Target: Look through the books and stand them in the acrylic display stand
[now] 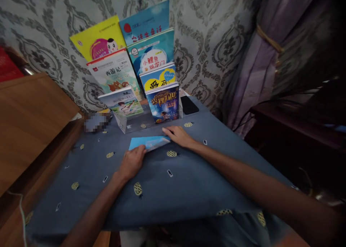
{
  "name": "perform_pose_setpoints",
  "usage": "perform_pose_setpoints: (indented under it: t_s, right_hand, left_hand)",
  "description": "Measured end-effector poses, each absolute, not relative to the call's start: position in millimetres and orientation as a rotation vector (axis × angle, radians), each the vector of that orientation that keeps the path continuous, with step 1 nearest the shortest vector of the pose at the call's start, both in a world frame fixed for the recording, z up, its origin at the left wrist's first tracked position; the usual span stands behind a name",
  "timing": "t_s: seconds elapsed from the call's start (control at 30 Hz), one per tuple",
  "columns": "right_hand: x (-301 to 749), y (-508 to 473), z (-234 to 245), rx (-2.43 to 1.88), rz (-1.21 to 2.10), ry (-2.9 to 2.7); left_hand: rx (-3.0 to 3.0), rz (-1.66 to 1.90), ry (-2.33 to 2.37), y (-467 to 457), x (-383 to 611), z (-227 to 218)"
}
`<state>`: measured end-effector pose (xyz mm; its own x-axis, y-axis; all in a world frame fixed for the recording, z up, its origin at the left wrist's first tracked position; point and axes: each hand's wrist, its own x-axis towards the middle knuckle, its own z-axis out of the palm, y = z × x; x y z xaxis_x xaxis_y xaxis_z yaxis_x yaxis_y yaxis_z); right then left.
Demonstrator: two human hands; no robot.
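Note:
A thin, light-blue book [151, 142] is held low over the tablecloth, tilted so that its cover shows at a slant. My left hand [133, 161] is closed around its near left edge. At its right end my right hand [178, 136] grips the corner, thumb side toward the stand; part of those fingers is hidden. Just beyond both hands rises a clear tiered book stand [135, 124]. Its front row holds a dark-blue book [163, 104] on the right and a pale book with a green picture [123, 103] on the left. Taller yellow, white and teal books stand behind them.
A dark phone [189, 105] lies right of the stand. Left of it is a pixelated item [96, 122]. The blue pineapple-print tablecloth [173, 193] covers the table. A wooden cabinet [32, 117] borders the left, a dark piece of furniture [286, 142] the right, and patterned wallpaper [200, 59] the back.

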<state>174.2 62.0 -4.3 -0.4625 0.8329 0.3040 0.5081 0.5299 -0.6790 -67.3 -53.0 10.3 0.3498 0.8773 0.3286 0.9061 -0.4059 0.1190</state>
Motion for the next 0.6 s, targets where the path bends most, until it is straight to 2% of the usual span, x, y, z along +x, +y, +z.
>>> perform_pose_setpoints:
  t_s: [0.2, 0.3, 0.37, 0.4, 0.47, 0.6]
  right_hand:
    - [174.3, 59.5, 2.1, -0.812, 1.58, -1.573]
    - [171.9, 51.9, 12.1, -0.699, 1.822, -1.453]
    - [170.7, 46.6, 17.4, -0.679, 1.88, -1.437]
    - [169.9, 44.8, 18.4, -0.682, 1.892, -1.44]
    - [167.8, 44.0, 15.4, -0.744, 1.852, -1.442]
    - [163.6, 50.9, -3.5, -0.992, 1.534, -1.512]
  left_hand:
    - [-2.26, -1.643, -2.051, -39.8, -71.1, 71.3]
    - [-2.065, -2.185, -2.321, -33.0, -72.9, 73.5]
    - [-1.924, -2.383, -2.513, -32.0, -75.3, 60.2]
    - [-1.897, -2.388, -2.592, -33.0, -77.6, 50.9]
    - [-1.979, -2.143, -2.67, -38.0, -85.4, 31.6]
    - [-2.184, -1.141, -2.377, -52.1, -110.0, 7.1]
